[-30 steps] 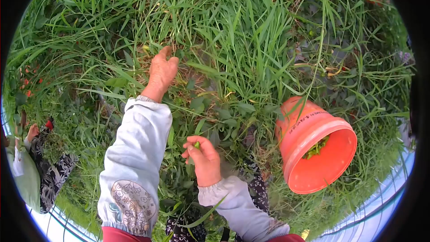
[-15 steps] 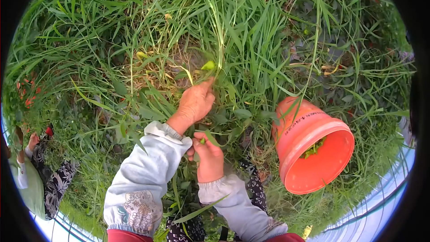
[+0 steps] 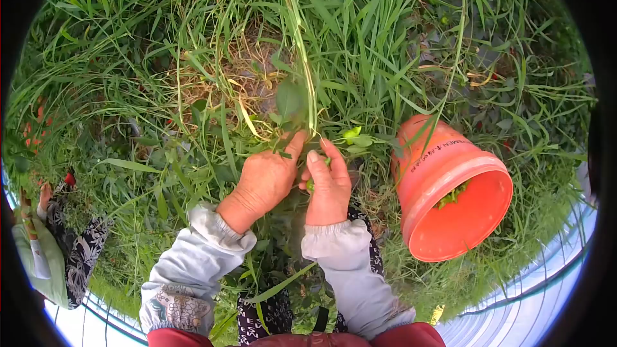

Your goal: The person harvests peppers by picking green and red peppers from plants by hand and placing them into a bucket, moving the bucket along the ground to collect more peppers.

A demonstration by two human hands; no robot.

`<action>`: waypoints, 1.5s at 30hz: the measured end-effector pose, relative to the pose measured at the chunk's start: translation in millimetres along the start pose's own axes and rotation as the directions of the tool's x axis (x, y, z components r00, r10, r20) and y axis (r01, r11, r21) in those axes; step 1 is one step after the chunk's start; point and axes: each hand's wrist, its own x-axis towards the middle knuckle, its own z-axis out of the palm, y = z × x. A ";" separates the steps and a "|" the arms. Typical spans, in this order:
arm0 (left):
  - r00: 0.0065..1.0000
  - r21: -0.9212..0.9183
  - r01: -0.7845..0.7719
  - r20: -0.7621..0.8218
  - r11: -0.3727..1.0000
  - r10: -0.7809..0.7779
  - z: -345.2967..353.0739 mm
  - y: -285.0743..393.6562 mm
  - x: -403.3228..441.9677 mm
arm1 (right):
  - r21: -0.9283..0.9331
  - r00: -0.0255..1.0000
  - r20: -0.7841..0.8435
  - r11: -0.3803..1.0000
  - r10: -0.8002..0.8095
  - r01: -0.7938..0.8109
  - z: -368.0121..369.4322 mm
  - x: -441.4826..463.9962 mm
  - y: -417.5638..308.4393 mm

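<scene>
My left hand (image 3: 263,181) is closed among the leaves, its thumb and finger pinching a leafy plant stem (image 3: 283,144). Close beside it, my right hand (image 3: 329,189) curls round small green peppers (image 3: 310,185), partly hidden by the fingers. Its thumb and forefinger point up toward the foot of a long pale grass stalk (image 3: 302,58). Another light green pepper (image 3: 351,133) shows among leaves just beyond the right fingertips. What the tips of both hands touch is partly covered by foliage.
An orange bucket (image 3: 418,215) lies tilted at the right, its mouth toward me, with green peppers (image 3: 453,195) inside. Tall grass (image 3: 366,45) surrounds the plants. At the far left is another person (image 3: 83,250) in patterned trousers. White sheeting (image 3: 546,283) borders the plot.
My right hand has moved up and right, from under the left wrist to beside the left hand. The left hand has drawn slightly back, and the light green pepper now appears farther right.
</scene>
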 end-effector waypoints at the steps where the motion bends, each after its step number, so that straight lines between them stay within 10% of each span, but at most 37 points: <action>1: 0.996 0.056 -0.090 -0.012 0.994 0.091 5.7 0.1 -8.2 | -0.008 0.999 0.022 1.000 0.025 -0.025 -3.0 3.6 -2.5; 5: 0.985 0.052 0.059 0.158 0.997 -0.067 10.8 11.0 -25.1 | -0.082 0.997 0.074 0.996 0.035 -0.029 -5.0 8.3 5.7; 19: 0.982 -0.391 0.105 -0.107 0.914 -0.159 -22.4 -17.3 -11.9 | 0.006 0.994 -0.011 0.994 0.105 -0.105 -9.8 6.1 -4.7; 25: 0.995 -0.372 0.069 -0.045 0.926 -0.092 -4.8 -5.7 -36.6 | -0.156 0.999 -0.004 0.987 0.033 -0.033 -24.6 18.0 0.9; 29: 1.000 -0.263 0.006 -0.013 0.965 -0.009 -2.7 -6.2 -47.7 | -0.580 0.965 0.239 0.782 -0.105 0.228 -48.5 27.9 22.5; 31: 1.000 -0.201 -0.025 0.011 0.979 0.027 -4.4 -7.7 -51.4 | -0.628 0.947 0.206 0.775 0.247 -0.065 -48.3 28.1 17.5; 41: 0.980 -0.413 0.046 -0.156 0.910 -0.121 0.9 -39.6 -78.2 | -0.218 0.947 0.189 0.951 0.260 -0.218 -27.2 9.7 3.4; 45: 0.982 -0.466 0.076 -0.117 0.882 -0.147 5.0 -36.1 -74.1 | 0.245 0.968 0.157 0.942 0.196 -0.231 -39.7 20.4 1.3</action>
